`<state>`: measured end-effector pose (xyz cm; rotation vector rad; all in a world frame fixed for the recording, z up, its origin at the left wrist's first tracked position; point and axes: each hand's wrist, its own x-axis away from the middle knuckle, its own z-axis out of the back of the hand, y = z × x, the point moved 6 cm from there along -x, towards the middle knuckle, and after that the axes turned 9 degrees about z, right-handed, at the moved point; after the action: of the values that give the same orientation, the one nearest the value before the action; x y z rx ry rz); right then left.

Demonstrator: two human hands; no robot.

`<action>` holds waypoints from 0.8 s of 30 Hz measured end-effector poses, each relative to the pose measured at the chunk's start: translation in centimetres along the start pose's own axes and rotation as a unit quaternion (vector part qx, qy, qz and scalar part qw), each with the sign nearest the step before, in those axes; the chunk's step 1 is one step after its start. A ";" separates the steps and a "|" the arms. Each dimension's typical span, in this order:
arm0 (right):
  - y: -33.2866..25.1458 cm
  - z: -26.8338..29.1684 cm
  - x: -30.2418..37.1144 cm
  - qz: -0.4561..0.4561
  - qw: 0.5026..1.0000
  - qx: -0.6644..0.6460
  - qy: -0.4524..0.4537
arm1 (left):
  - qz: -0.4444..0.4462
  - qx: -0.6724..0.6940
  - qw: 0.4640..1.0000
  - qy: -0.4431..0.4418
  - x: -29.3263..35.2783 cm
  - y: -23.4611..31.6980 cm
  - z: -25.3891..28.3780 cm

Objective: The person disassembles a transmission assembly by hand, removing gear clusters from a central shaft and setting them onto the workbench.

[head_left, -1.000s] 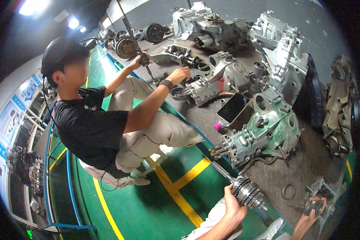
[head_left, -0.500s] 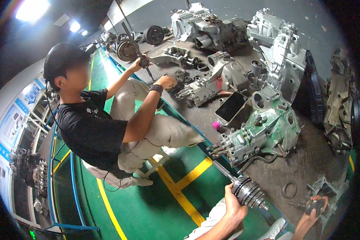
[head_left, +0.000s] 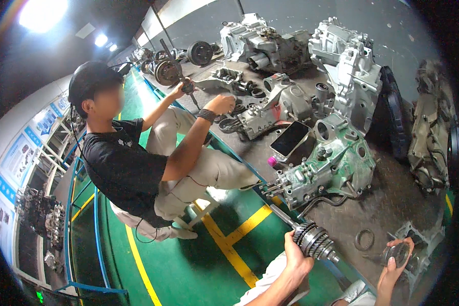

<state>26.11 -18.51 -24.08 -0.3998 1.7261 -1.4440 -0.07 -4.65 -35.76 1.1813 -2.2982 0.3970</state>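
Observation:
My left hand is closed round a transmission gear shaft, with several gears stacked along it. Its bare long end points up and left, past the bench's edge. Toward the lower right, my right hand grips a round gear by its rim, one flat face showing. Just left of that gear, a toothed ring lies on the metal bench top. Partly behind my right hand is a grey metal housing.
A green-stained gearbox case stands beyond the shaft. Behind it lie a phone and a pink-capped bottle. Further back are more gearbox housings. At left, a seated person holds a long shaft.
My right hand has turned the gear so that its flat face shows, and raised it slightly. My left hand keeps the shaft almost still. The other person's right hand has shifted slightly.

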 end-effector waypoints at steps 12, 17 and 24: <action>-0.5 0.6 1.3 0.024 0.999 0.028 -0.030 | 0.001 -0.011 1.000 -0.028 0.5 -0.7 -1.0; -0.6 1.0 1.6 0.040 0.998 0.029 -0.032 | 0.009 -0.011 1.000 -0.025 0.2 -1.0 -1.0; 0.4 1.4 1.7 0.052 0.999 0.001 -0.014 | 0.012 -0.008 0.998 -0.053 0.6 -1.1 -1.6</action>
<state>26.24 -20.48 -25.13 -0.3222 1.6988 -1.3586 1.01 -4.96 -34.11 1.1929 -2.4034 0.3310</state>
